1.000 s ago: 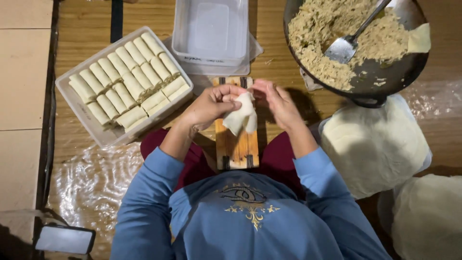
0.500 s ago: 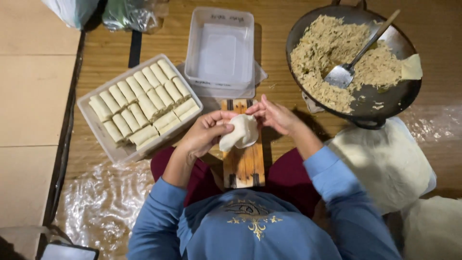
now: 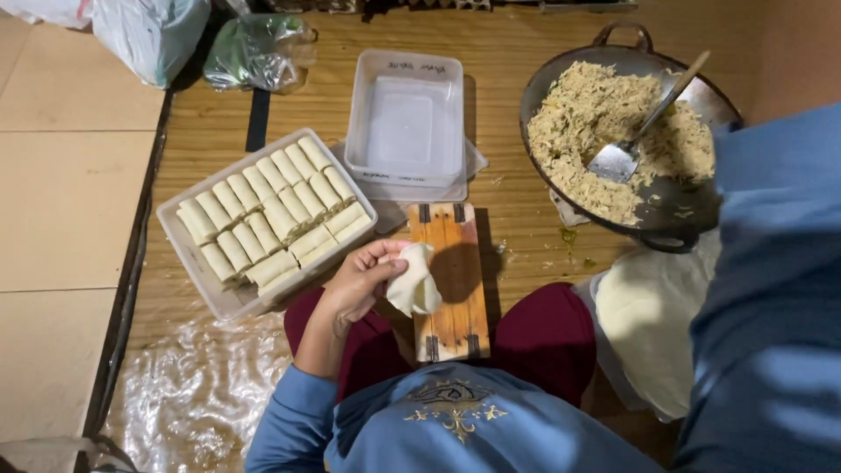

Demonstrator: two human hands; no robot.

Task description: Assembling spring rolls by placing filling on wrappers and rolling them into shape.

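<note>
A wooden floor (image 3: 508,66) carries everything. At eleven o'clock lie plastic bags (image 3: 166,35); at nine, a tray of rolls (image 3: 263,223); at twelve, an empty tub (image 3: 405,123); at two, a wok (image 3: 626,140); at seven, clear plastic sheet (image 3: 201,385).

pale cream wrapper (image 3: 414,280), orange-brown striped wooden board (image 3: 448,278), cream rolls (image 3: 270,213) in a white tray (image 3: 207,294), dark wok (image 3: 624,131), beige filling (image 3: 596,123), blue sleeve (image 3: 289,425).

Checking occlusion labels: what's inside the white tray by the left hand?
The white tray holds pale rolls packed in rows, nearly filling it. Its bottom and any lower layer are covered. The left hand holds a folded wrapper.
</note>
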